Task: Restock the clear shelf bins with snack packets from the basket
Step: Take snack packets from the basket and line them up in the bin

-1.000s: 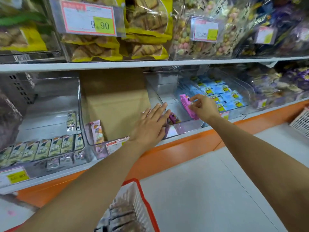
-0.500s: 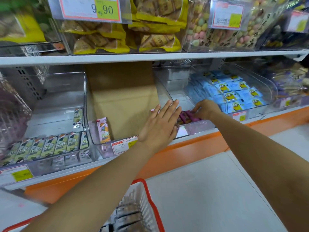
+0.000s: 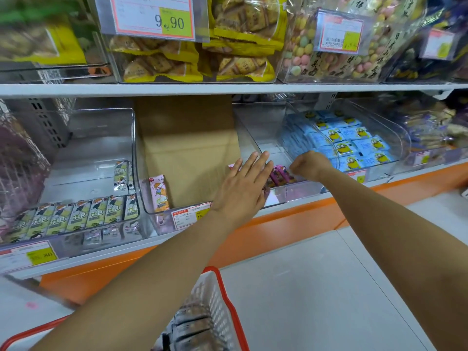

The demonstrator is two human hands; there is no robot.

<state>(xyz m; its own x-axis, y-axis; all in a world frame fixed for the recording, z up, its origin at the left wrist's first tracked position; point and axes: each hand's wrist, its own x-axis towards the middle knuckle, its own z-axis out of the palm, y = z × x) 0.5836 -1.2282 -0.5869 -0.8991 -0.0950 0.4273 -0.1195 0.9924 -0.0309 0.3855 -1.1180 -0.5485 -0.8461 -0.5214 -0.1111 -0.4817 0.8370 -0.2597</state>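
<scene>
Left hand lying flat, fingers straight, over front edge of clear bin; right hand curling over pink packets at 3 o'clock, hold indeterminate.

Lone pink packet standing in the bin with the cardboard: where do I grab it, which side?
Pinch the pink packet by its top end, from above and the right. It stands upright beside the left wall of its bin, foot behind the front lip, so only the top and right edge are free.
</scene>
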